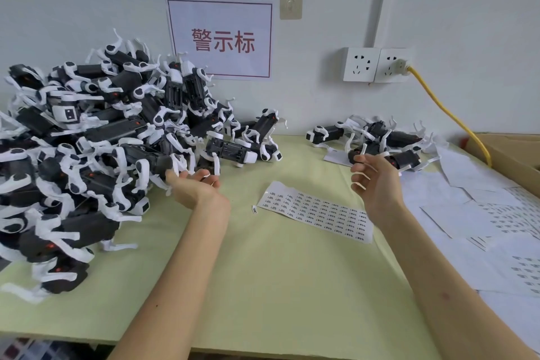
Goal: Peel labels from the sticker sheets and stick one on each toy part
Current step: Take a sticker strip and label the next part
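A big heap of black-and-white toy parts (87, 140) covers the left of the pale green table (263, 286). My left hand (194, 185) lies palm up at the heap's right edge, fingers relaxed, holding nothing. A smaller group of toy parts (377, 140) lies at the back right. My right hand (377, 181) hovers just in front of that group, fingers spread and loosely bent, empty. Between my hands lies a sticker sheet (318, 213) printed with small labels. One loose label (254, 209) sits on the table by the sheet's left end.
More sticker sheets and used backing paper (482, 219) are spread along the right side. A cardboard box (514, 152) stands at the far right. A yellow cable (450, 114) runs from a wall socket (380, 64) down to the box. A sign (222, 39) hangs on the wall.
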`<control>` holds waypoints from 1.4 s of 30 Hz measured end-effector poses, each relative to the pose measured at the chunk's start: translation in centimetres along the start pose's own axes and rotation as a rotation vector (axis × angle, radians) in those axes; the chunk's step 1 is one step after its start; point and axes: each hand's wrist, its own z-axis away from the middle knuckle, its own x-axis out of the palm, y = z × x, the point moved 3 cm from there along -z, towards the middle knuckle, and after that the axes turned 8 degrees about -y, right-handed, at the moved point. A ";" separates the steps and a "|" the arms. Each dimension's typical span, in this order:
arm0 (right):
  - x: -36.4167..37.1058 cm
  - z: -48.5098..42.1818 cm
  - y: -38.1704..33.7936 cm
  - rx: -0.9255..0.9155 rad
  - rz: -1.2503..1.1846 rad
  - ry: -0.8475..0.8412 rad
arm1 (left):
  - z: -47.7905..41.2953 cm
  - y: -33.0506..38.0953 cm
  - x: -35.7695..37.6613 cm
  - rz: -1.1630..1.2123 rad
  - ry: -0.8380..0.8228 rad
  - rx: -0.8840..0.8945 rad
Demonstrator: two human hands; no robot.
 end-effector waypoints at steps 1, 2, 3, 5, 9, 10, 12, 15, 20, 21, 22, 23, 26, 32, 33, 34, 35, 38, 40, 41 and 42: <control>0.0 0.0 0.1 0.000 0.009 -0.006 | -0.2 0.0 -0.1 0.011 -0.007 -0.016; -0.1 0.0 0.1 -0.002 0.019 -0.011 | -0.5 0.0 -0.1 0.013 -0.030 -0.043; -0.1 0.0 0.2 -0.004 0.033 -0.015 | -0.7 -0.1 0.0 0.013 -0.065 -0.084; -0.1 -0.1 0.3 -0.001 0.078 -0.021 | -0.9 -0.8 0.1 0.032 -0.159 -0.198; 0.2 -0.3 0.8 0.032 0.176 -0.038 | -0.6 -2.7 0.4 0.062 -0.301 -0.342; 0.2 -0.3 0.9 0.040 0.197 -0.045 | -0.5 -3.1 0.6 0.044 -0.326 -0.351; 0.5 -0.2 1.1 0.051 0.238 -0.067 | 0.0 -3.8 0.9 -0.034 -0.371 -0.362; 1.1 0.1 1.1 0.055 0.288 -0.126 | 1.2 -5.4 1.3 -0.308 -0.483 -0.390; 2.7 0.8 1.6 0.095 0.356 -0.349 | 4.0 -7.4 1.8 -0.812 -0.820 -0.351; 3.0 0.9 1.9 0.113 0.370 -0.406 | 4.5 -7.6 1.9 -0.854 -0.877 -0.344; 3.4 1.1 2.1 0.136 0.361 -0.462 | 4.8 -7.8 1.9 -0.883 -0.930 -0.334; 3.7 1.2 2.2 0.163 0.325 -0.512 | 5.1 -7.8 2.0 -0.909 -0.974 -0.317; 4.2 1.6 2.1 0.220 0.164 -0.541 | 5.6 -7.9 2.0 -0.987 -1.032 -0.218; 4.0 1.4 1.6 0.180 0.093 -0.417 | 5.8 -8.1 2.0 -1.018 -1.050 -0.071; 3.8 1.4 1.5 0.178 0.086 -0.409 | 5.6 -8.1 2.0 -0.961 -1.019 -0.088; 3.6 1.3 1.3 0.172 0.078 -0.401 | 5.4 -7.9 2.0 -0.901 -0.973 -0.102; 3.4 1.3 1.2 0.161 0.073 -0.395 | 5.1 -7.7 2.1 -0.855 -0.932 -0.106; 3.1 1.1 1.3 0.140 0.090 -0.388 | 4.6 -7.3 2.2 -0.795 -0.926 -0.187; 3.4 1.1 1.7 0.159 0.129 -0.408 | 4.9 -7.3 2.3 -0.779 -0.988 -0.299; 3.7 1.2 2.0 0.166 0.162 -0.431 | 5.2 -7.3 2.3 -0.773 -1.023 -0.344; 3.9 1.4 2.2 0.168 0.201 -0.460 | 5.4 -7.4 2.4 -0.767 -1.060 -0.376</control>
